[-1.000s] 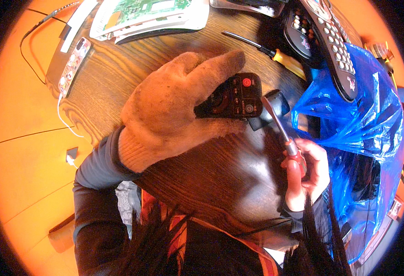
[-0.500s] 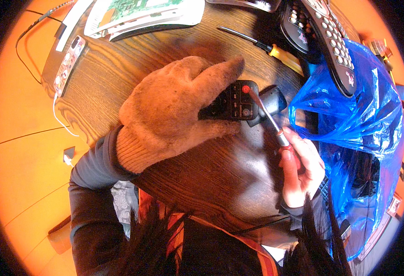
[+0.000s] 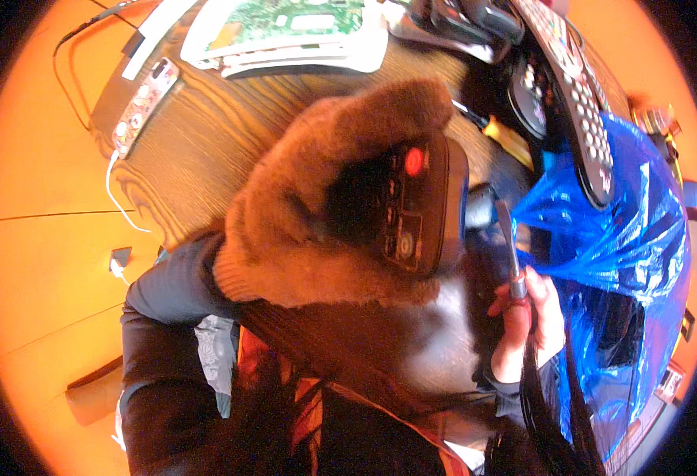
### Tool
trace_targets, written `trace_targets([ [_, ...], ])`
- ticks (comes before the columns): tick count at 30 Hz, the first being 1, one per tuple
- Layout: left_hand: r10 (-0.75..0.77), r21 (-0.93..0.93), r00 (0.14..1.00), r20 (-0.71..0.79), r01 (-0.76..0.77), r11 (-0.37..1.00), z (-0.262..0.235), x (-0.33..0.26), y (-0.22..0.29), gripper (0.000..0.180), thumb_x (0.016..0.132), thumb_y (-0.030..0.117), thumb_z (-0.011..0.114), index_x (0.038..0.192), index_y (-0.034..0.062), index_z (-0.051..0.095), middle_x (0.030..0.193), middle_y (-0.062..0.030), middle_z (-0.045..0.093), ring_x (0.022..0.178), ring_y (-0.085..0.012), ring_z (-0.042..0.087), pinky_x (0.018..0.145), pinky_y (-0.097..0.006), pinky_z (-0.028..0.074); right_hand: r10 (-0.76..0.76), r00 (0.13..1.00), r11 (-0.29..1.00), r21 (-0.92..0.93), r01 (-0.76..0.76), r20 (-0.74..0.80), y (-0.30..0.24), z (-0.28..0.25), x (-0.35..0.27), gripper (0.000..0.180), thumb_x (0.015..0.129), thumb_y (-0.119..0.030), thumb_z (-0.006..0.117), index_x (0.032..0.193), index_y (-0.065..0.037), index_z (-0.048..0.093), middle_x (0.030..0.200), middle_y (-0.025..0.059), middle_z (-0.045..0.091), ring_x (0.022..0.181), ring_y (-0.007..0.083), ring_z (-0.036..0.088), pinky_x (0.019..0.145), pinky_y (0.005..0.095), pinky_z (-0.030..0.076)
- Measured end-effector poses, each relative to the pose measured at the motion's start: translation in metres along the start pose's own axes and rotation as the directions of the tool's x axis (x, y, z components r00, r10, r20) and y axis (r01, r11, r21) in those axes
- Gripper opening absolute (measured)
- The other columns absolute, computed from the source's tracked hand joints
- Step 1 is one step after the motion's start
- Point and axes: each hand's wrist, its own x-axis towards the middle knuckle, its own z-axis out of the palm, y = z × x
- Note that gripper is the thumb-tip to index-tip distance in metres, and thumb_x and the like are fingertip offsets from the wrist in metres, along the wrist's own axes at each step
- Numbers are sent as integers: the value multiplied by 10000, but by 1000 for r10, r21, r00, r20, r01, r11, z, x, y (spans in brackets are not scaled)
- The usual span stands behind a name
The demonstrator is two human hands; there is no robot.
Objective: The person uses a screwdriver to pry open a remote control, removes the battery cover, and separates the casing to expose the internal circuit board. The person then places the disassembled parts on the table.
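My left hand (image 3: 289, 210) wears a fuzzy brown glove and is closed round a black remote control (image 3: 434, 208). The remote's end, with a red button, is raised toward me; the rest is hidden in the glove. My bare right hand (image 3: 545, 329) grips a screwdriver (image 3: 512, 258) by its red handle. The metal shaft points up and away, and its tip stands to the right of the remote, apart from it. On the table behind the remote lies a dark, shiny piece (image 3: 481, 208), partly covered, whose kind I cannot make out.
A blue plastic bag (image 3: 626, 230) fills the right side. Beyond my hands lie a yellow-handled screwdriver (image 3: 510, 144) and a long remote with pale buttons (image 3: 577, 103). A green circuit board (image 3: 289, 25) in a white casing and a phone (image 3: 146, 103) on a white cable lie at the far left.
My left hand has lifted the remote closer to me and tilted its end up. My right hand has drawn the screwdriver's tip off the remote, slightly down and to the right.
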Motion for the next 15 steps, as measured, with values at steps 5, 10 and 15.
trace_targets([
  [5, 40, -164, 998, -52, -48, 985, 7, -3, 1, 1141, 466, 153, 905, 1385, -15, 249, 1243, -144, 513, 1132, -249, 508, 984, -405, 375, 54, 998, 996, 73, -54, 10, -2, 2, 0, 350, 913, -255, 525, 1174, -23, 549, 830, 125, 589, 595, 148, 528, 525, 252, 431],
  [10, 71, -238, 995, -68, -86, 968, 9, -6, -3, 1087, 502, 113, 895, 1382, 12, 266, 1272, -144, 491, 1151, -248, 491, 991, -411, 365, 77, 996, 996, 41, -79, 33, -2, 2, -3, 361, 922, -253, 521, 1189, -11, 535, 857, 122, 575, 614, 140, 515, 534, 235, 418],
  [15, 56, -249, 995, -87, -77, 965, 4, -7, -3, 864, 626, 196, 784, 1337, 34, 322, 1224, -127, 507, 1107, -241, 506, 954, -412, 386, 52, 998, 997, 62, -54, 33, 1, 2, -4, 360, 915, -240, 525, 1191, -9, 534, 849, 114, 569, 619, 136, 513, 538, 235, 419],
])
